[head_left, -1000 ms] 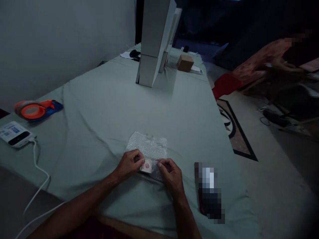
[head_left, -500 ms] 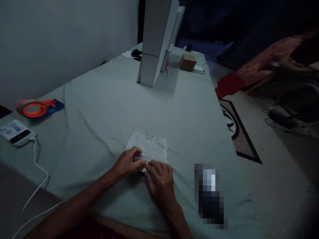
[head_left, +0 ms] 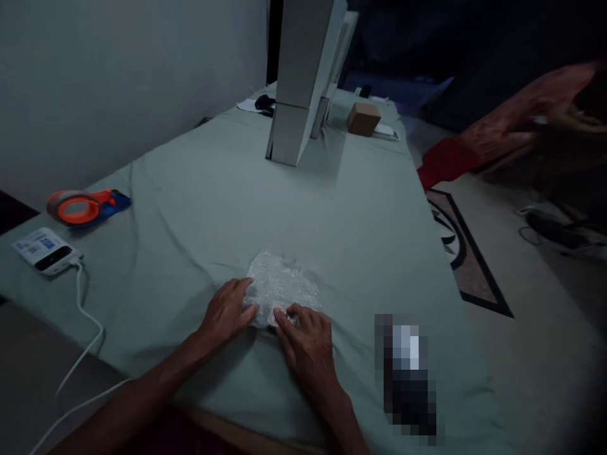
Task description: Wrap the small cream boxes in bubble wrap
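A sheet of clear bubble wrap (head_left: pixel 284 284) lies on the cloth-covered table in front of me. My left hand (head_left: pixel 228 309) rests against its left edge, the thumb apart from the fingers. At the near edge, my right hand (head_left: pixel 306 335) has its fingers curled and its thumb pressed on the wrap. A small pale patch shows by the right thumb; whether something lies inside the wrap I cannot tell.
An orange and blue tape dispenser (head_left: pixel 88 208) and a white device (head_left: pixel 45 251) with a white cable stand left. A blurred-out object (head_left: pixel 408 373) is at right. Farther off are tall white boxes (head_left: pixel 291 133), a brown carton (head_left: pixel 363 120), a red chair (head_left: pixel 448 163) and a person's arm (head_left: pixel 578 117).
My left hand has moved left, away from my right hand, and its thumb and fingers have spread. The right hand stays at the near edge. The view has shifted slightly.
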The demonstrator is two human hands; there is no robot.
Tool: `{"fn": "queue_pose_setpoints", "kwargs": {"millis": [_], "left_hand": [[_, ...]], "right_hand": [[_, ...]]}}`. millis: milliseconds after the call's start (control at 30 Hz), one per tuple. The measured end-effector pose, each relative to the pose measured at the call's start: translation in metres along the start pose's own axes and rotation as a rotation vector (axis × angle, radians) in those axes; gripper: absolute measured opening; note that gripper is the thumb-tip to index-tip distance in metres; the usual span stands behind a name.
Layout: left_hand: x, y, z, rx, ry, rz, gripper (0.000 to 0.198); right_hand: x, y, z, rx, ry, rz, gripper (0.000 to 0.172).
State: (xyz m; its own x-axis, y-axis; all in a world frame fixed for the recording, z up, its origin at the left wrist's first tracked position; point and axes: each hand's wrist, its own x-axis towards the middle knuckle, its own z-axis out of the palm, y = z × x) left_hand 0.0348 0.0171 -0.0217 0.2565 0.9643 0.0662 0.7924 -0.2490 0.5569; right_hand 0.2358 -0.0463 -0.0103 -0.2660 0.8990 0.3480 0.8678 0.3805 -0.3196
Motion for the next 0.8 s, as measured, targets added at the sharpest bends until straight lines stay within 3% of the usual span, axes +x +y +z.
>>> {"fn": "queue_pose_setpoints", "kwargs": {"millis": [100,267,333,433,633,800], "left_hand": [[-0.002,-0.001,-0.012,0.000,0.019,-0.141,0.051],[0.004,-0.002,-0.020,-0.127,-0.165,-0.338,0.057],[0.007,-0.004,-0.018,-0.208,-0.192,-0.354,0.053],[0.010,-0.003,-0.014,-0.372,-0.200,-0.323,0.030],[0.014,0.020,-0.006,-0.451,-0.072,-0.274,0.015],[0.020,0.043,0.003,-0.793,-0.194,-0.316,0.016]], "right_hand": [[0.000,-0.001,0.000,0.006,-0.008,0.001,0.030],[0.000,-0.001,0.002,0.013,0.004,0.008,0.029],[0.000,-0.001,0.003,0.014,0.009,0.003,0.029],[0.001,-0.001,0.002,0.008,0.008,0.004,0.030],[0.001,-0.002,0.000,0.005,0.007,0.010,0.029],[0.000,-0.001,0.001,-0.016,0.010,-0.003,0.031]]}}
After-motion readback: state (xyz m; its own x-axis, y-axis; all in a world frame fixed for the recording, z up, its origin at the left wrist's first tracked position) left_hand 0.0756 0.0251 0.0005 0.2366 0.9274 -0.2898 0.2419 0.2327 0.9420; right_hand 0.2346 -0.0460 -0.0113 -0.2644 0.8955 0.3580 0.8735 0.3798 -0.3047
